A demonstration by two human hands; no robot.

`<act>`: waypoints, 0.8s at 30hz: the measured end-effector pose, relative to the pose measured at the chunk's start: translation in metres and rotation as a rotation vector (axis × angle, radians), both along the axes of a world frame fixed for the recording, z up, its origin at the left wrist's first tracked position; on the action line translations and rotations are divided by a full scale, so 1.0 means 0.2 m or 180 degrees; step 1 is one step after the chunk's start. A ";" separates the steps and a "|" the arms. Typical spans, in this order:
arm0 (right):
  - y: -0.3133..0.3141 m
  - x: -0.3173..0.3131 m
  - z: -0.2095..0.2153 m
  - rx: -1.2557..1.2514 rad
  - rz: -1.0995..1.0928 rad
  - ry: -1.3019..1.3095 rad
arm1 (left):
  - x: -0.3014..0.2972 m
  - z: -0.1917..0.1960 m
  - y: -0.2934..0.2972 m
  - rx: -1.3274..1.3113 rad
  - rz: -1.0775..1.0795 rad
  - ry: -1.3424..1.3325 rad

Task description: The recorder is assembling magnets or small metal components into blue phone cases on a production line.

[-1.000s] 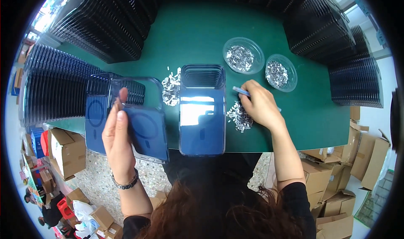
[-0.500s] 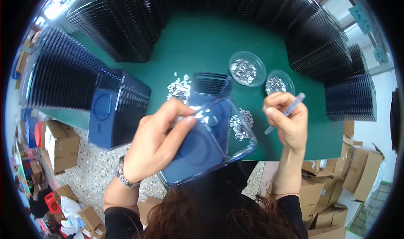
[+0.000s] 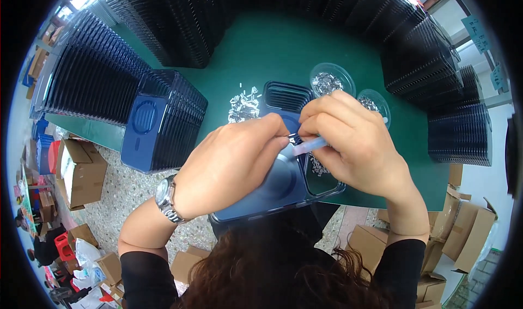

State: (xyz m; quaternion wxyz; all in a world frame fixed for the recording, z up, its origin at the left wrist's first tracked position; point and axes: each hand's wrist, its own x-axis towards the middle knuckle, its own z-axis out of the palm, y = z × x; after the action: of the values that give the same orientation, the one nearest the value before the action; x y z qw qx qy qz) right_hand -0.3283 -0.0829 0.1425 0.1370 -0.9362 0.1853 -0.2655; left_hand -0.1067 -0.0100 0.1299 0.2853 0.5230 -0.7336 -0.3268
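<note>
My left hand (image 3: 226,159) pinches the edge of a clear-framed, dark blue phone case (image 3: 280,181), tilted above the table's front edge. Against the same corner of the case, near the camera cutout, my right hand (image 3: 362,140) brings its fingertips close to the left ones. A slim translucent bluish pen-like stick (image 3: 309,145) is tucked in my right hand. A tiny silvery piece seems to sit between the fingertips, too small to make out. Behind the hands lies another phone case (image 3: 289,95), partly covered.
Small silvery pieces (image 3: 244,106) lie piled on the green table (image 3: 267,47), with more pieces (image 3: 317,166) under the held case. Two clear round dishes, one nearer the middle (image 3: 350,80) and one at right (image 3: 385,113), hold similar pieces. Stacked phone cases (image 3: 188,99) line the sides and back.
My right hand has moved left and in to the case corner, carrying the pen-like stick. My left hand still holds the case. The whole view has shifted slightly.
</note>
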 end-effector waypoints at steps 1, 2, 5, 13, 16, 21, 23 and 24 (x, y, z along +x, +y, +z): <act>0.00 0.01 0.00 -0.0229 0.0001 0.0085 | 0.00 -0.01 0.00 -0.0039 -0.0001 0.0032; 0.00 0.01 -0.01 -0.0229 0.0010 0.0094 | 0.00 -0.01 0.00 -0.0040 0.0008 0.0042; 0.02 0.01 -0.01 -0.0223 -0.0113 0.0264 | 0.00 -0.01 0.00 -0.0070 0.0000 0.0012; -0.05 0.04 0.01 0.0848 -0.0106 0.0574 | 0.05 -0.01 -0.01 0.0143 0.0083 0.0042; -0.09 0.04 0.07 0.0996 0.0020 0.0578 | 0.10 -0.05 -0.03 0.0204 -0.0015 0.0574; -0.04 0.07 0.17 0.0134 -0.0159 0.1193 | 0.14 -0.02 -0.02 0.0326 0.0146 0.0467; -0.01 0.11 0.18 -0.0015 -0.0166 0.1378 | 0.14 -0.02 0.00 0.0157 0.0197 0.0446; 0.00 0.12 0.19 -0.0166 -0.0187 0.1550 | 0.14 -0.02 0.01 0.0048 0.0249 0.0253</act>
State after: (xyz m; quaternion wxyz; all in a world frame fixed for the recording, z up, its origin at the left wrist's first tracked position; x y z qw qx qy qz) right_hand -0.3037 -0.0839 0.1798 0.0563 -0.9700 0.2330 -0.0406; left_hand -0.0792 -0.0074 0.1260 0.3228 0.5400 -0.6983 -0.3414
